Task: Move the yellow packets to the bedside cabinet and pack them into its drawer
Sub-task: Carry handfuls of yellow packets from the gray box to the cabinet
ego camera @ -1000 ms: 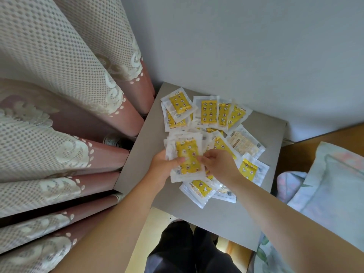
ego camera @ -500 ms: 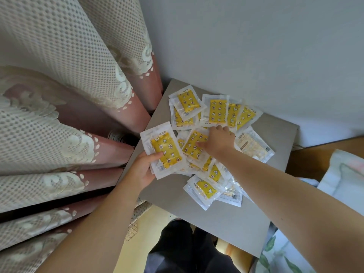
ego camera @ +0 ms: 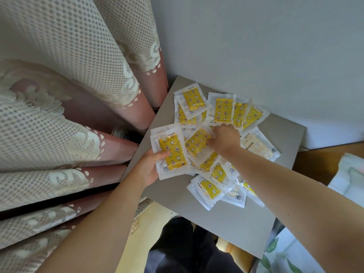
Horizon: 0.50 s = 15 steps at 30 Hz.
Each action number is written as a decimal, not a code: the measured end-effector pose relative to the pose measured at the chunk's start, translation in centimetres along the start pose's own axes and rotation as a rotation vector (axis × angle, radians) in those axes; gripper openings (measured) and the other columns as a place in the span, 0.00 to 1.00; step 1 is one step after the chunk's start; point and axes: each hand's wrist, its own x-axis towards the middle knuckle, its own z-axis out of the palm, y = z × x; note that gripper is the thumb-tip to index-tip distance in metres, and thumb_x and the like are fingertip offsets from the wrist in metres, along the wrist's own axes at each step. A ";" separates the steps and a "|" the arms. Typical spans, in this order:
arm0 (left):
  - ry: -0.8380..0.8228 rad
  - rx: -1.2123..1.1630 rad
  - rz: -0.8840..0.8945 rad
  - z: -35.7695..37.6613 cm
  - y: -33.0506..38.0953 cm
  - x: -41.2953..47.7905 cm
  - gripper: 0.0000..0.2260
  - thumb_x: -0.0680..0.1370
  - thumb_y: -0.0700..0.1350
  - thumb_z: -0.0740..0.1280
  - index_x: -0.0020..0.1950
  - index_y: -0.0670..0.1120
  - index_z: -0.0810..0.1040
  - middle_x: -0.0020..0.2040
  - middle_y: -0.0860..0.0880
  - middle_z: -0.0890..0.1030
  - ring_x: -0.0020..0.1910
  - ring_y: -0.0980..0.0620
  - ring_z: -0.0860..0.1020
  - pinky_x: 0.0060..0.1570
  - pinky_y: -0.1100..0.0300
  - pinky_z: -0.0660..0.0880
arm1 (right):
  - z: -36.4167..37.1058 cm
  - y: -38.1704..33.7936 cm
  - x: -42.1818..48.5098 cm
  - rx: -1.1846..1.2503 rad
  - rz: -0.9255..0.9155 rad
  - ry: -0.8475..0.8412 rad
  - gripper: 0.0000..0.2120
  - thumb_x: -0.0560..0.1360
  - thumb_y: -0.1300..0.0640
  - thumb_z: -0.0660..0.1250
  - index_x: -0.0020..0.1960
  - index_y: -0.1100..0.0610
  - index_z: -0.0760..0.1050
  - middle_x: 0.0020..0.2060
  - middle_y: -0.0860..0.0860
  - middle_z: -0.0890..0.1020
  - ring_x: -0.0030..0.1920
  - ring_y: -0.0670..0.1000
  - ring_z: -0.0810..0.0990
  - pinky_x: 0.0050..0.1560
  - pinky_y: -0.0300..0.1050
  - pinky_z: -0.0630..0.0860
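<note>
- The left hand (ego camera: 149, 168) grips a small stack of yellow packets (ego camera: 171, 153) at the cabinet top's left edge, thumb on the top one.
- The right hand (ego camera: 223, 139) is closed over a tilted packet (ego camera: 197, 145) in the loose pile (ego camera: 214, 172); I cannot tell whether it is pinched yet.
- Best to lift one packet at a time and square it onto the stack.
- The bedside cabinet (ego camera: 232, 223) has bare room near the person; the curtain (ego camera: 78, 134) crowds the left, and the wall (ego camera: 256, 46) stands close behind.
</note>
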 end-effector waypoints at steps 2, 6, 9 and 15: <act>0.008 0.012 -0.001 0.3 -0.2 0.1 0.27 0.71 0.37 0.70 0.70 0.41 0.70 0.65 0.38 0.76 0.62 0.37 0.76 0.60 0.40 0.74 | -0.2 0.2 -0.2 0.029 -0.047 0.021 0.09 0.76 0.57 0.63 0.39 0.57 0.74 0.39 0.53 0.72 0.54 0.57 0.72 0.48 0.47 0.68; 0.043 0.012 -0.010 0.6 -0.3 0.2 0.26 0.71 0.38 0.67 0.70 0.40 0.71 0.64 0.38 0.77 0.62 0.37 0.76 0.60 0.40 0.73 | -0.8 1.4 -0.8 0.383 -0.020 0.020 0.19 0.76 0.66 0.61 0.30 0.56 0.60 0.33 0.54 0.72 0.45 0.60 0.79 0.34 0.43 0.64; 0.063 0.037 -0.026 0.4 -0.5 0.0 0.21 0.74 0.35 0.65 0.68 0.41 0.72 0.61 0.38 0.79 0.57 0.40 0.80 0.51 0.46 0.79 | -1.2 2.6 -1.7 0.389 -0.016 -0.007 0.14 0.75 0.67 0.60 0.32 0.58 0.63 0.37 0.62 0.79 0.43 0.62 0.80 0.34 0.43 0.66; 0.061 0.104 -0.051 0.7 -1.9 -0.7 0.15 0.77 0.32 0.63 0.61 0.43 0.76 0.53 0.42 0.83 0.48 0.45 0.83 0.42 0.52 0.82 | -0.9 2.1 -3.3 0.259 0.072 -0.096 0.13 0.74 0.66 0.59 0.32 0.57 0.64 0.31 0.50 0.68 0.37 0.54 0.72 0.28 0.40 0.62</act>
